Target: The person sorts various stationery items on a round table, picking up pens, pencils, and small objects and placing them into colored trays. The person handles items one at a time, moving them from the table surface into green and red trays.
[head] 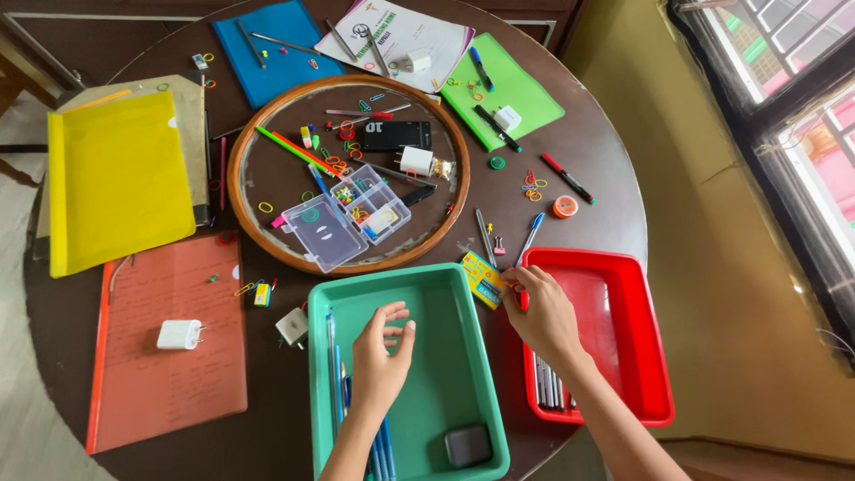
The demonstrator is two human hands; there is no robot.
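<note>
- A round dark brown wooden table [606, 191] fills the view from above, strewn with stationery; clock directions below are taken from its centre.
- A yellow plastic folder [116, 178] lies at nine o'clock on top of a beige one, an orange paper folder [169, 347] at eight o'clock, a blue folder [280, 49] at twelve o'clock and a green folder [508, 89] at one o'clock; pens and clips rest on several of them, as if they served as sorting mats.
- A round wood-rimmed tray [258, 116] sits at the centre, its rim keeping loose rubber bands, pencils and a clear plastic compartment box [352, 214] with its lid laid open from rolling away.
- A teal rectangular plastic tray [454, 356] sits at six o'clock, nearest the person, with blue pens lined up along its left wall.
- A red rectangular plastic tray [623, 312] sits at five o'clock, touching the teal one, with grey and black pens lying together at its near left corner.
- The left hand [378, 352] hovers over the teal tray, fingers loosely curled and released, holding nothing that shows.
- The right hand [543, 312] rests over the red tray's left rim, fingers pinched on a small red object [522, 297], too small to tell what, just beside a small yellow and blue card [483, 278] lying between the trays.
- A white plug adapter [180, 335] rests on the orange folder, and an orange tape roll [565, 207] lies at three o'clock.
</note>
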